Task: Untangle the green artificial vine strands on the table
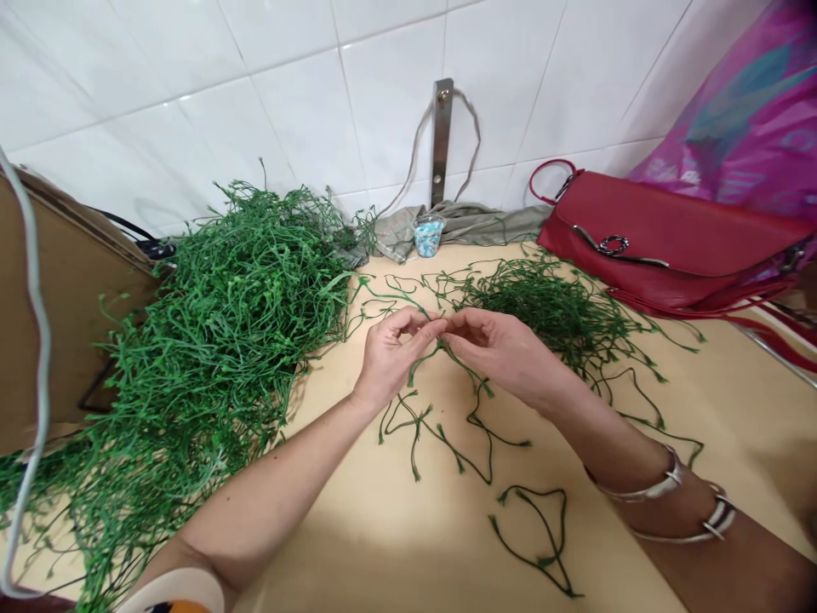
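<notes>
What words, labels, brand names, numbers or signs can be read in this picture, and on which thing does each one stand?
No text can be read. The red handbag shows no legible mark, the magenta printed bag shows a pattern without readable letters, and the small clear cup shows no writing.

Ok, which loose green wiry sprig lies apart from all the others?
The dark green wiry sprig bent into a loop, lowest in view on the cream tabletop, touching no other sprig.

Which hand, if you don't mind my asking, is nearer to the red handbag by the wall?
Right. The right hand is below and left of the red handbag in the view, not touching it; the left hand is farther left, beyond the right hand.
</notes>
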`<action>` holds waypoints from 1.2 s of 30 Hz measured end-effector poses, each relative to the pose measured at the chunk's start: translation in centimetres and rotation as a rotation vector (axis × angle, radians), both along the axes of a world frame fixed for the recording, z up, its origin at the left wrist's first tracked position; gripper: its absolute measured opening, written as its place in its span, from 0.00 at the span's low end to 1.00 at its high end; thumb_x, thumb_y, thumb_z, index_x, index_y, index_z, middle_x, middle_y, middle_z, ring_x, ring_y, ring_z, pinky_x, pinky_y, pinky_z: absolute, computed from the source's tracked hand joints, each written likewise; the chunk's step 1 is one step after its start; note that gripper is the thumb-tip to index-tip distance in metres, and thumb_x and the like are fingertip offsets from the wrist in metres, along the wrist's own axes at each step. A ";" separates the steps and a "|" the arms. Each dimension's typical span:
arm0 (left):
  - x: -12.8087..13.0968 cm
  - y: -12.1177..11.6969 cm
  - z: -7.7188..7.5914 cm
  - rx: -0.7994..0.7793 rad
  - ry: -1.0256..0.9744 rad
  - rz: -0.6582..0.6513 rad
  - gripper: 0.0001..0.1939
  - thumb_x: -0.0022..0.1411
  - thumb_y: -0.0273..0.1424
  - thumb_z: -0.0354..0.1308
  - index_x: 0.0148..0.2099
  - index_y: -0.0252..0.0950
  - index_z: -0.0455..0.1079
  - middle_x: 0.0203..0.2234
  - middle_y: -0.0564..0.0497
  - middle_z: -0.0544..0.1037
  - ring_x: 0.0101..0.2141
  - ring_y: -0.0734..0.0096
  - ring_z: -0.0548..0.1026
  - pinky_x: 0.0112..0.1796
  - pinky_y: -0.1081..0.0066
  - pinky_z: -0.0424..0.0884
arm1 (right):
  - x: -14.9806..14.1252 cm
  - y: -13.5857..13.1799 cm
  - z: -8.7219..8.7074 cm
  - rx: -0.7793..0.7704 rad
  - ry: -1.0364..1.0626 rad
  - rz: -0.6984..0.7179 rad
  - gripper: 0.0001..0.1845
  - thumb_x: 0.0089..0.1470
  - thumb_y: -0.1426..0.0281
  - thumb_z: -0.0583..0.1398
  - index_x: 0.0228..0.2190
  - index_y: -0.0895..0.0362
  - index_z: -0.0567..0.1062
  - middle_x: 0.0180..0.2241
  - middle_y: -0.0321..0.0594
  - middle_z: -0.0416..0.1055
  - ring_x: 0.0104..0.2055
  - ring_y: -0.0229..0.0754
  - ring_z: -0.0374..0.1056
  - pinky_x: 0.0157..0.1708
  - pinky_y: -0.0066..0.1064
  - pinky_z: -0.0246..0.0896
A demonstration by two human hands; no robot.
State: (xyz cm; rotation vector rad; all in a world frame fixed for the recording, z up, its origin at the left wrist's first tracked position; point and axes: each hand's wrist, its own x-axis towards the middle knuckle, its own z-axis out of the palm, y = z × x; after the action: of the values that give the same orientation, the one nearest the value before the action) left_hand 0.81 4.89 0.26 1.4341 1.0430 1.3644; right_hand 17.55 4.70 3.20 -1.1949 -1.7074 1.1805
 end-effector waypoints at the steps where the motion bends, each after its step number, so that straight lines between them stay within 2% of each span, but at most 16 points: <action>1: -0.1 0.0 0.1 0.017 0.014 -0.003 0.14 0.58 0.38 0.68 0.28 0.36 0.71 0.28 0.53 0.78 0.30 0.73 0.72 0.36 0.72 0.67 | -0.1 0.0 0.0 -0.008 0.033 0.008 0.12 0.52 0.59 0.60 0.29 0.54 0.76 0.30 0.39 0.77 0.33 0.42 0.70 0.37 0.34 0.66; 5: -0.2 0.1 0.2 0.102 0.079 0.024 0.12 0.60 0.35 0.67 0.28 0.36 0.72 0.29 0.52 0.79 0.30 0.74 0.73 0.33 0.73 0.66 | -0.2 -0.1 0.0 -0.030 0.078 -0.004 0.14 0.56 0.58 0.57 0.26 0.53 0.73 0.29 0.39 0.73 0.34 0.41 0.69 0.39 0.34 0.67; 8: -0.2 0.0 0.2 0.154 0.139 0.073 0.13 0.61 0.35 0.66 0.28 0.36 0.70 0.28 0.53 0.78 0.30 0.74 0.73 0.31 0.73 0.64 | -0.3 -0.1 -0.2 -0.099 0.133 0.067 0.11 0.53 0.58 0.61 0.27 0.52 0.73 0.31 0.38 0.74 0.36 0.43 0.71 0.41 0.35 0.67; 11: -0.2 0.0 0.0 0.186 0.199 0.097 0.12 0.61 0.34 0.66 0.29 0.37 0.70 0.29 0.53 0.79 0.29 0.75 0.71 0.30 0.73 0.64 | -0.4 -0.1 -0.8 -0.104 0.110 0.075 0.09 0.49 0.60 0.62 0.27 0.53 0.74 0.28 0.37 0.73 0.34 0.42 0.69 0.38 0.34 0.66; 14: -0.2 0.0 -0.3 0.176 0.208 0.099 0.12 0.61 0.36 0.67 0.29 0.36 0.70 0.32 0.51 0.81 0.29 0.75 0.70 0.32 0.73 0.65 | -0.5 -0.1 -1.3 0.003 0.029 -0.011 0.07 0.50 0.63 0.59 0.27 0.54 0.72 0.25 0.34 0.69 0.29 0.39 0.64 0.32 0.32 0.61; 18: 0.2 0.1 -0.3 0.075 0.064 0.037 0.13 0.60 0.39 0.67 0.31 0.36 0.71 0.30 0.52 0.79 0.31 0.75 0.73 0.37 0.73 0.69 | -0.4 0.0 -1.4 0.229 -0.156 -0.080 0.05 0.55 0.68 0.56 0.28 0.54 0.69 0.25 0.33 0.67 0.27 0.38 0.61 0.30 0.30 0.57; 22: 0.7 -1.1 1.3 0.057 -0.094 -0.021 0.15 0.60 0.41 0.67 0.32 0.36 0.70 0.26 0.53 0.79 0.29 0.76 0.76 0.35 0.74 0.71 | 1.0 0.9 -1.4 0.487 -0.390 -0.187 0.09 0.57 0.73 0.52 0.25 0.54 0.66 0.25 0.37 0.67 0.28 0.40 0.61 0.31 0.32 0.56; 26: 0.8 -2.5 3.0 0.066 -0.150 -0.071 0.13 0.61 0.39 0.68 0.37 0.36 0.72 0.26 0.52 0.81 0.29 0.74 0.79 0.34 0.74 0.73 | 3.7 2.3 -1.2 0.519 -0.460 -0.374 0.07 0.55 0.74 0.55 0.27 0.53 0.71 0.25 0.38 0.71 0.28 0.42 0.65 0.32 0.34 0.61; 28: 0.9 -2.5 2.9 0.062 -0.188 -0.063 0.13 0.61 0.40 0.68 0.36 0.36 0.72 0.25 0.53 0.80 0.29 0.74 0.80 0.36 0.73 0.74 | 4.6 2.7 -0.7 0.558 -0.461 -0.481 0.08 0.57 0.72 0.55 0.34 0.54 0.75 0.30 0.41 0.76 0.33 0.46 0.70 0.38 0.37 0.65; 31: 0.9 -1.6 1.8 0.053 -0.219 -0.020 0.13 0.60 0.39 0.68 0.35 0.36 0.72 0.26 0.54 0.79 0.30 0.75 0.79 0.38 0.74 0.74 | 4.9 2.6 0.2 0.656 -0.474 -0.602 0.16 0.59 0.72 0.54 0.45 0.56 0.77 0.46 0.53 0.77 0.50 0.56 0.71 0.52 0.50 0.64; 33: 0.7 -1.0 1.2 0.060 -0.214 0.005 0.11 0.61 0.38 0.68 0.36 0.36 0.73 0.28 0.53 0.79 0.31 0.76 0.78 0.38 0.74 0.73 | 4.1 2.0 0.9 0.664 -0.438 -0.581 0.17 0.61 0.71 0.53 0.47 0.57 0.78 0.50 0.56 0.75 0.55 0.59 0.69 0.57 0.55 0.61; 34: 0.6 -0.8 0.9 0.072 -0.195 0.018 0.10 0.61 0.37 0.68 0.37 0.36 0.73 0.29 0.53 0.80 0.32 0.76 0.78 0.39 0.73 0.73 | 3.5 1.6 1.2 0.606 -0.387 -0.521 0.16 0.62 0.69 0.54 0.46 0.57 0.78 0.50 0.55 0.76 0.54 0.58 0.70 0.56 0.54 0.62; 36: 0.4 -0.7 0.7 0.121 -0.128 0.064 0.08 0.61 0.35 0.68 0.37 0.37 0.75 0.32 0.52 0.80 0.34 0.75 0.78 0.39 0.73 0.72 | 2.1 0.6 1.6 0.363 -0.216 -0.304 0.14 0.62 0.64 0.57 0.44 0.55 0.79 0.43 0.49 0.79 0.48 0.52 0.73 0.52 0.49 0.67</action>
State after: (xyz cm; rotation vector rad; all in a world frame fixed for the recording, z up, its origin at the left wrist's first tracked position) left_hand 1.24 4.23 0.98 1.3904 0.9442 1.5673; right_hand 19.61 5.31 4.78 -1.3262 -1.7259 0.5479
